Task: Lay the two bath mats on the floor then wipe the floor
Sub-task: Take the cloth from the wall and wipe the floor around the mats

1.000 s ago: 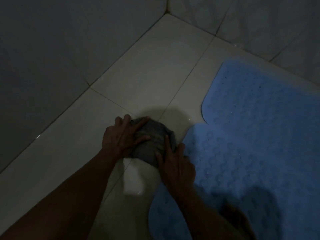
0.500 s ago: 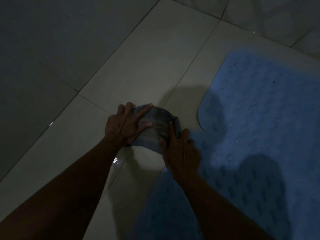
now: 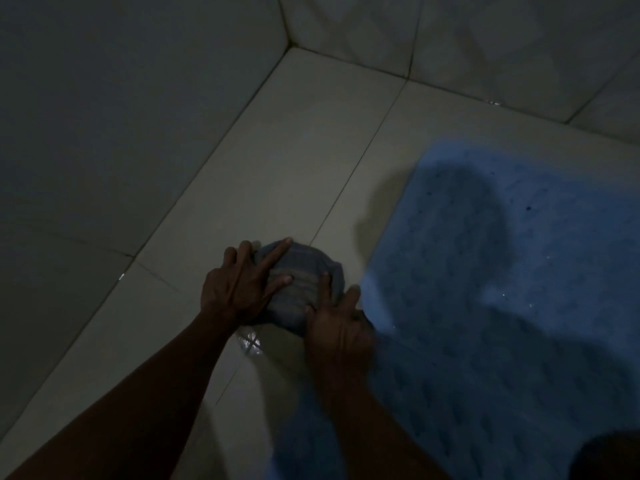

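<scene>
A bunched grey striped cloth [image 3: 304,277] lies on the pale tiled floor [image 3: 294,161], just left of a blue bath mat [image 3: 502,306]. My left hand [image 3: 242,285] presses flat on the cloth's left side, fingers spread. Against the cloth's near right edge rests my right hand [image 3: 337,323], its fingers on the fabric and its outer side over the mat's border. The blue mat has a bumpy surface and fills the right part of the view. Only one mat can be told in this dim light.
Tiled walls [image 3: 121,116] rise on the left and at the back, meeting in a corner [image 3: 287,46]. A wet shiny patch [image 3: 251,342] glints on the floor between my wrists. A dark shape [image 3: 609,459] sits at the bottom right.
Both hands have kept pressing on the cloth while it slid a little along the floor beside the mat; the view has shifted, so the room's corner shows again.
</scene>
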A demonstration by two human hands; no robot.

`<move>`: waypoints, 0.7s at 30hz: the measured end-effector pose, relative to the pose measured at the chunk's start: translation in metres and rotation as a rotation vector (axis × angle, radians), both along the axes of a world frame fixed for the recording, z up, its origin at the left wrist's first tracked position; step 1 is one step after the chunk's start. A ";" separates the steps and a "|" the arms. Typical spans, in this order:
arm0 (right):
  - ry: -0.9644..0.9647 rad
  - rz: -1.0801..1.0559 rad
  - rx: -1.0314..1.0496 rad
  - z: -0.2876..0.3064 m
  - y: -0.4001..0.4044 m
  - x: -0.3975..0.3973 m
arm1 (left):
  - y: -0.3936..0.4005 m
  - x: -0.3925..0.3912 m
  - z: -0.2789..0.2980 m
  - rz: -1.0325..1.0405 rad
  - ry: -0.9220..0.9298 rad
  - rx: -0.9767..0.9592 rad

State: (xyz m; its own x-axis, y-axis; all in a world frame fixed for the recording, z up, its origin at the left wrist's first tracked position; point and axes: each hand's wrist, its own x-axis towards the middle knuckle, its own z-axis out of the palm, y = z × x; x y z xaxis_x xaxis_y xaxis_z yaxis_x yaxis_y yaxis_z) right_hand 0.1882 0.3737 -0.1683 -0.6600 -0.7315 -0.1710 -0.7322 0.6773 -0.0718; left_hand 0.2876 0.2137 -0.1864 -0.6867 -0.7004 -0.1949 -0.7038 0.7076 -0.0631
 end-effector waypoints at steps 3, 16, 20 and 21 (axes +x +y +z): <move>-0.025 0.017 -0.050 0.002 -0.004 -0.010 | -0.011 -0.012 0.002 -0.006 -0.003 0.019; -0.360 -0.141 -0.022 -0.011 -0.056 -0.085 | -0.065 -0.092 -0.010 -0.110 0.101 0.012; -0.001 -0.161 -0.008 -0.010 -0.066 -0.106 | -0.079 -0.124 -0.010 -0.167 0.109 0.008; 0.020 -0.157 -0.006 -0.011 -0.069 -0.112 | -0.082 -0.132 -0.011 -0.173 0.111 0.009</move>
State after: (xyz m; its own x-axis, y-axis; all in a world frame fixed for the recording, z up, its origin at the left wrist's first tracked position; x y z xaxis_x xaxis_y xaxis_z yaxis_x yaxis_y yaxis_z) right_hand 0.0763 0.3047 -0.1794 -0.7699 -0.6197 -0.1527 -0.6183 0.7835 -0.0622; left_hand 0.1554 0.1315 -0.1971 -0.8143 -0.5685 -0.1170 -0.5738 0.8189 0.0147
